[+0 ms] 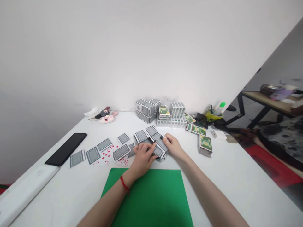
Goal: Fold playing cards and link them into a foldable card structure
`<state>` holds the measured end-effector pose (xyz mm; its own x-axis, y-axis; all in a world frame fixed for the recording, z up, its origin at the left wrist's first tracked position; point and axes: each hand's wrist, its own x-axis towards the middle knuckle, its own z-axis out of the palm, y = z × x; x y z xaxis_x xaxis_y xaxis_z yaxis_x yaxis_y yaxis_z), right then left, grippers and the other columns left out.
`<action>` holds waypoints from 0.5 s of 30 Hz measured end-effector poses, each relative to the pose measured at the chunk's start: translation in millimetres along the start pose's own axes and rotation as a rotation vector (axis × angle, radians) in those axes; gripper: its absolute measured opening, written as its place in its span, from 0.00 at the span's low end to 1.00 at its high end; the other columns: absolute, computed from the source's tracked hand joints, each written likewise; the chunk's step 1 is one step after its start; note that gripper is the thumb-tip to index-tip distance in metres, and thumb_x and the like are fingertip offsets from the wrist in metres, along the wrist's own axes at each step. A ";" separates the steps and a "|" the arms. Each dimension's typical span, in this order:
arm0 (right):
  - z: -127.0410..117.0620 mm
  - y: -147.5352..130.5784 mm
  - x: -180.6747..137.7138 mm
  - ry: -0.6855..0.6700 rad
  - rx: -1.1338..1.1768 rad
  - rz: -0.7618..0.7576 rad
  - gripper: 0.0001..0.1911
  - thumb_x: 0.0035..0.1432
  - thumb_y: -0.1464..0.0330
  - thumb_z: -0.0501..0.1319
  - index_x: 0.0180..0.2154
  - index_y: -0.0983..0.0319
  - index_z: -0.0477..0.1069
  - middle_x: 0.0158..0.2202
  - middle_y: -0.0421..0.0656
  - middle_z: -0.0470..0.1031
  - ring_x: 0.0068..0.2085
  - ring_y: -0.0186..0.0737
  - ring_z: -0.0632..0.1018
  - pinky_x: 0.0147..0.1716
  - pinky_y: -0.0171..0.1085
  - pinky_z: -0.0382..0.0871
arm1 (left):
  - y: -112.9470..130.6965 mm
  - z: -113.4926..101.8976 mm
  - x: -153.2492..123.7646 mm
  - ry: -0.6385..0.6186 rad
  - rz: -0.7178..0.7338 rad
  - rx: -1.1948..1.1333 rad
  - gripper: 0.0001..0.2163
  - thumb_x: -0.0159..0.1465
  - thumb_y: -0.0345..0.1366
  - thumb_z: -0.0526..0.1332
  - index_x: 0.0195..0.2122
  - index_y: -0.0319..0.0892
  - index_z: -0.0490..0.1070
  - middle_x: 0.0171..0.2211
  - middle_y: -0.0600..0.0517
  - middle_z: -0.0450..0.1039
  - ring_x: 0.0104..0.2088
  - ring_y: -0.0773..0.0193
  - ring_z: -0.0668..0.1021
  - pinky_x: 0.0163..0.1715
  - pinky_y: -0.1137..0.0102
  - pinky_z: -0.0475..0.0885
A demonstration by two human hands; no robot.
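Between my hands, just beyond the green mat, sits a structure of folded playing cards (141, 135) with grey patterned backs, joined into boxy shapes. My left hand (141, 157), with a red string bracelet at the wrist, grips its near left part, thumb and forefinger around a card. My right hand (174, 145) holds the structure's right edge, its thumb on top; its other fingertips are mostly hidden. Left of my left hand lie loose playing cards (93, 155), several face down and some showing red diamonds. A larger block of folded cards (148, 110) stands at the back.
A green mat (156, 195) lies in front. Card boxes (177, 108) are stacked at the back, with another card box (205, 144) at right. A black phone-like slab (67, 148) and a long white object (28, 192) lie left. Small plush figures (107, 119) sit near the wall.
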<state>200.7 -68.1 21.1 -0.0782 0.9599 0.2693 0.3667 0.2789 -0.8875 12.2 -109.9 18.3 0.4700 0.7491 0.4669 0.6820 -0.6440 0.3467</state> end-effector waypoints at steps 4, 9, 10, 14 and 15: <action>-2.0 0.2 1.2 -0.054 0.028 0.016 0.18 0.55 0.55 0.51 0.21 0.59 0.53 0.22 0.36 0.55 0.26 0.34 0.60 0.25 0.32 0.55 | -0.4 3.1 0.0 0.035 -0.014 0.001 0.21 0.63 0.42 0.54 0.57 0.45 0.59 0.41 0.46 0.67 0.42 0.57 0.66 0.41 0.61 0.55; -2.7 0.4 1.6 -0.088 0.037 -0.024 0.17 0.56 0.56 0.51 0.22 0.59 0.53 0.23 0.36 0.55 0.27 0.34 0.60 0.26 0.32 0.55 | -3.0 4.7 0.5 0.099 -0.037 -0.012 0.20 0.60 0.44 0.57 0.54 0.47 0.64 0.38 0.49 0.69 0.42 0.57 0.68 0.40 0.62 0.57; -2.7 0.4 1.3 -0.095 0.050 -0.024 0.17 0.56 0.56 0.51 0.22 0.60 0.54 0.23 0.36 0.55 0.26 0.34 0.60 0.26 0.32 0.55 | -3.0 4.0 0.8 0.113 -0.041 -0.020 0.20 0.60 0.44 0.58 0.52 0.47 0.65 0.37 0.49 0.69 0.41 0.58 0.68 0.40 0.62 0.57; -1.6 0.7 0.1 -0.099 0.165 0.035 0.20 0.54 0.54 0.53 0.21 0.59 0.52 0.21 0.34 0.52 0.23 0.31 0.57 0.23 0.32 0.52 | -0.8 -1.6 2.7 0.177 -0.105 -0.091 0.18 0.55 0.47 0.62 0.45 0.46 0.70 0.35 0.50 0.73 0.40 0.58 0.71 0.42 0.61 0.57; -1.1 0.8 -0.2 -0.096 0.193 0.057 0.20 0.53 0.53 0.53 0.21 0.59 0.52 0.20 0.33 0.52 0.22 0.31 0.56 0.22 0.31 0.51 | -0.2 -3.4 3.1 0.189 -0.134 -0.120 0.18 0.54 0.47 0.63 0.43 0.46 0.71 0.35 0.50 0.74 0.40 0.58 0.71 0.43 0.60 0.57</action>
<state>202.1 -68.2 20.7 -0.1537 0.9700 0.1882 0.1892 0.2158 -0.9579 11.6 -107.9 22.5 0.2593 0.7936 0.5505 0.6545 -0.5635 0.5041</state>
